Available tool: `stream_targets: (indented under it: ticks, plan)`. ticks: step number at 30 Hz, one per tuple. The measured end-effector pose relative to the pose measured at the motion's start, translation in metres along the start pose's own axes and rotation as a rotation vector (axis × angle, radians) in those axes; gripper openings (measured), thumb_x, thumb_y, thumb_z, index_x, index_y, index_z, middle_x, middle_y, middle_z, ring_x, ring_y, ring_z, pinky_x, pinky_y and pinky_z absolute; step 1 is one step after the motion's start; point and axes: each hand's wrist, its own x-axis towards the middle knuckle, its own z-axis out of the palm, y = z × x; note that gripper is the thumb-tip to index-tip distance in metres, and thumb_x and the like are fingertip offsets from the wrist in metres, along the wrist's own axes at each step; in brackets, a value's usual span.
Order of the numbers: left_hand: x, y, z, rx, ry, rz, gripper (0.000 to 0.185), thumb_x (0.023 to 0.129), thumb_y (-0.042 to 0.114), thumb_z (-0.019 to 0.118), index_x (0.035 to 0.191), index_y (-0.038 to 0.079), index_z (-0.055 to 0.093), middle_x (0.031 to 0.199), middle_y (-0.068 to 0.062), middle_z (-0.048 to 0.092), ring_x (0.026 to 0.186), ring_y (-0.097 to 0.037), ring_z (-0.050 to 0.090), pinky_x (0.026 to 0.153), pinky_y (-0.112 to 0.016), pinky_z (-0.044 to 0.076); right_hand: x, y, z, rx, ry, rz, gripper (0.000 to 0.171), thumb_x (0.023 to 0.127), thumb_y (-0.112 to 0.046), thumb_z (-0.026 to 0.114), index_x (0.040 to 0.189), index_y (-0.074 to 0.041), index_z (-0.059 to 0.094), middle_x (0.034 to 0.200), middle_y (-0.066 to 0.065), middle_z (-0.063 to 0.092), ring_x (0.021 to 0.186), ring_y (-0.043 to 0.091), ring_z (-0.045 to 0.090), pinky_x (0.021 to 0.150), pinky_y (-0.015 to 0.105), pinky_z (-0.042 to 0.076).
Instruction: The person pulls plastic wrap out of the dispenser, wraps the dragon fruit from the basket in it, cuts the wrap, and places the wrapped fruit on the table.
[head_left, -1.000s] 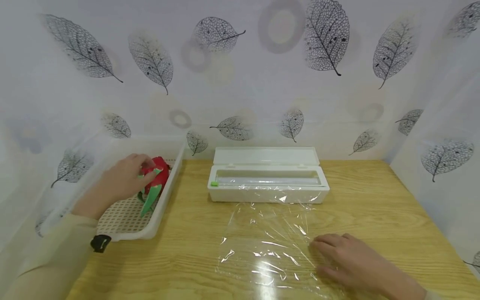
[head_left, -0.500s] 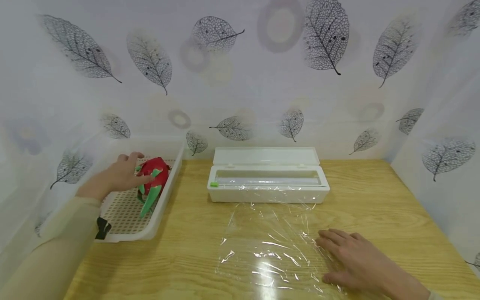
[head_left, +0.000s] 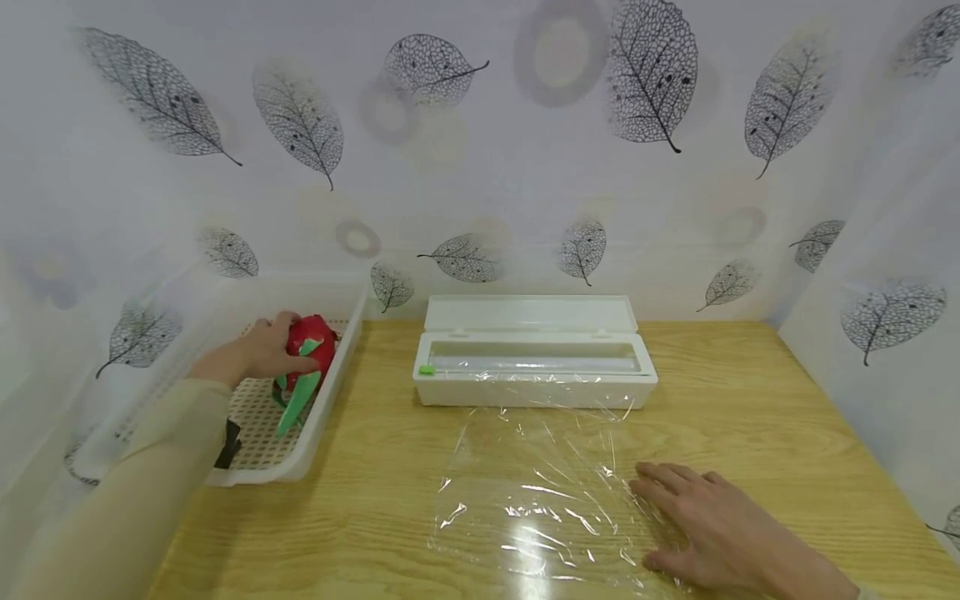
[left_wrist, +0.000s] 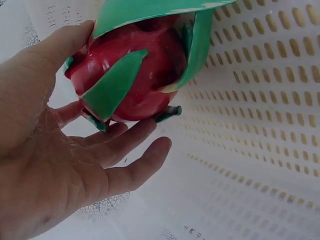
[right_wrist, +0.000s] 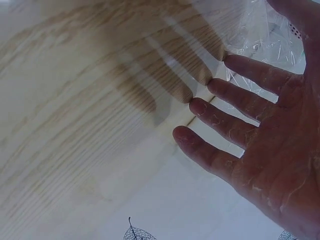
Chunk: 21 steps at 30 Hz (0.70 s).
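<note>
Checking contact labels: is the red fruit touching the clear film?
Apart. The head view shows the red fruit inside the basket, the clear film on the table, and the basket's side and bare wood between them.

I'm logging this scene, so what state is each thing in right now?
Basket: uncovered
Dragon fruit: unwrapped, inside the basket
Left hand: thumb and fingers around the dragon fruit
Dispenser box: open
Lid: raised at the box's back
Film: drawn out over the box's front, wrinkled, spread on the table
Green slider: at the box's left end
Right hand: fingers spread, at the film's right edge
</note>
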Motion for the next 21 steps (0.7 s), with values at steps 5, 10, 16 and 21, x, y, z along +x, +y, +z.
stream_targets:
  ticks: [5, 10, 16, 21]
  plan:
    - [0.008, 0.003, 0.002, 0.05, -0.013, -0.032, 0.101, 0.091, 0.045, 0.069, 0.147, -0.018, 0.015, 0.132, -0.049, 0.036, 0.124, -0.059, 0.042, 0.1, -0.069, 0.046, 0.002, 0.001, 0.0, 0.026, -0.01, 0.005, 0.085, 0.081, -0.078, 0.064, 0.138, -0.015, 0.062, 0.144, 0.008, 0.06, 0.125, 0.034, 0.061, 0.082, 0.057, 0.056]
    - [0.013, 0.015, 0.0, 0.142, -0.074, -0.101, 0.11, 0.089, 0.05, 0.068, 0.15, -0.017, 0.006, 0.14, -0.054, 0.025, 0.128, -0.066, 0.04, 0.1, -0.074, 0.044, 0.002, 0.001, 0.001, 0.051, -0.013, 0.017, 0.084, 0.08, -0.077, 0.066, 0.137, -0.015, 0.062, 0.144, 0.009, 0.059, 0.125, 0.035, 0.061, 0.082, 0.06, 0.056]
    - [0.014, 0.022, 0.002, 0.204, -0.11, -0.147, 0.112, 0.088, 0.047, 0.071, 0.154, -0.014, 0.004, 0.145, -0.055, 0.021, 0.123, -0.065, 0.048, 0.098, -0.073, 0.047, 0.002, -0.002, 0.003, 0.07, -0.022, 0.034, 0.083, 0.08, -0.076, 0.066, 0.139, -0.017, 0.061, 0.146, 0.009, 0.058, 0.126, 0.036, 0.061, 0.083, 0.065, 0.054]
    - [0.017, 0.025, 0.005, 0.235, -0.075, -0.158, 0.111, 0.086, 0.053, 0.07, 0.155, -0.011, 0.011, 0.143, -0.054, 0.03, 0.121, -0.063, 0.052, 0.096, -0.068, 0.051, 0.0, -0.002, 0.002, 0.086, -0.025, 0.058, 0.082, 0.081, -0.075, 0.066, 0.139, -0.018, 0.06, 0.146, 0.009, 0.058, 0.126, 0.037, 0.06, 0.085, 0.067, 0.053]
